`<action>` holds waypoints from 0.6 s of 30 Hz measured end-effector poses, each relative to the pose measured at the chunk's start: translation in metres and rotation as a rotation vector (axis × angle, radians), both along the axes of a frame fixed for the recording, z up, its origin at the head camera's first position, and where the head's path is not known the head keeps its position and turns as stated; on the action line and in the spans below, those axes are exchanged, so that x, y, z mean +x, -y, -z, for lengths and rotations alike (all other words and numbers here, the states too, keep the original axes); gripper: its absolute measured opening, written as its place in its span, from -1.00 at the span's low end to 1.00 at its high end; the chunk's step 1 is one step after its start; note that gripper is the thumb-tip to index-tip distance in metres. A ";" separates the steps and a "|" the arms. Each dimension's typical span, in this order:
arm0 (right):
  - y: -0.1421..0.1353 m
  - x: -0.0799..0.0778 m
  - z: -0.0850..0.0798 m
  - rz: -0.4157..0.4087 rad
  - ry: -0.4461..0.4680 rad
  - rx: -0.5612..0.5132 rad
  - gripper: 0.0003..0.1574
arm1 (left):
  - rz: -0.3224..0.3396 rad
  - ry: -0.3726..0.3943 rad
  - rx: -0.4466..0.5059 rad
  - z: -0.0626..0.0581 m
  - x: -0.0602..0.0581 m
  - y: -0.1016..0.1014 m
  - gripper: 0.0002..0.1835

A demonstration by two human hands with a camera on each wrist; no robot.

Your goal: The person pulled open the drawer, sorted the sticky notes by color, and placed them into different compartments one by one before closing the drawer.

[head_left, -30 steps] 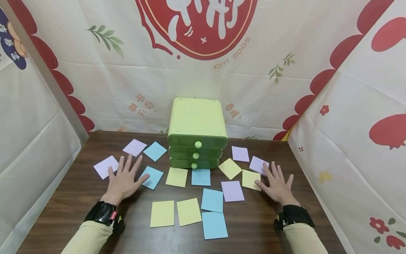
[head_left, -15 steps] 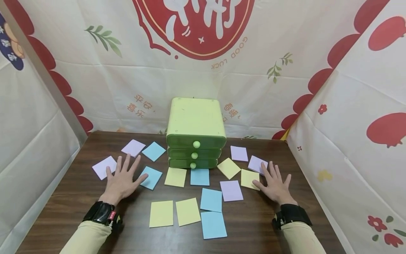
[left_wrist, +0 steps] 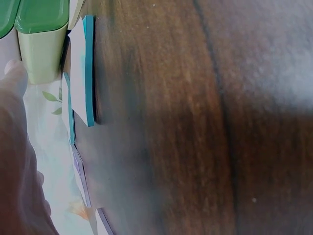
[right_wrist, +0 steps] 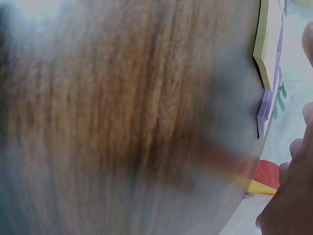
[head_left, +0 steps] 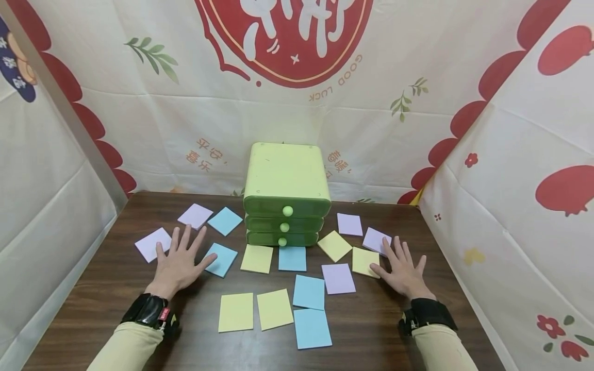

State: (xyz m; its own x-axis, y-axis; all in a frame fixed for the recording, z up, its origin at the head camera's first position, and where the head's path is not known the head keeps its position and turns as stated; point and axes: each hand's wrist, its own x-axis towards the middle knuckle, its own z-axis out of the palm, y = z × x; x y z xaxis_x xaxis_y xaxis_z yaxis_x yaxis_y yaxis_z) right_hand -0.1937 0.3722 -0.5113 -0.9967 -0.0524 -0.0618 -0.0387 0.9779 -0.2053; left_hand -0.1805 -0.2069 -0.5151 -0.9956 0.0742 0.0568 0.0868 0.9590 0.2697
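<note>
With fingers spread, my left hand is at the left of the table, holding nothing. Its thumb overlaps a blue sticky-note pad, and a purple sticky-note pad lies by its fingertips. On the other side, my right hand is spread the same way, also holding nothing. A yellow sticky-note pad is partly under its thumb in the head view, and a purple pad lies at its fingertips. Whether the hands touch the pads, I cannot tell. Between them stands a green box with three shut drawers.
Several more blue, yellow and purple pads lie spread across the brown wooden table, such as a blue pad in front and a yellow pad. A printed white cloth hangs behind and on both sides.
The head view has shifted very slightly. Both hands, the pads and the drawer box stay where they were.
</note>
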 end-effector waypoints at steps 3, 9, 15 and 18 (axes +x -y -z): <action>0.000 0.002 -0.001 0.000 0.006 -0.006 0.15 | 0.001 -0.002 -0.004 0.000 0.000 0.000 -0.05; 0.000 0.004 -0.011 -0.008 0.028 -0.023 0.12 | 0.010 -0.008 -0.008 -0.005 -0.001 0.000 -0.05; 0.001 0.003 -0.019 -0.026 0.039 -0.041 0.08 | 0.021 -0.010 -0.011 -0.016 -0.003 -0.001 -0.07; 0.001 0.002 -0.021 -0.045 0.017 -0.031 0.05 | 0.027 -0.006 -0.009 -0.023 -0.004 -0.003 -0.10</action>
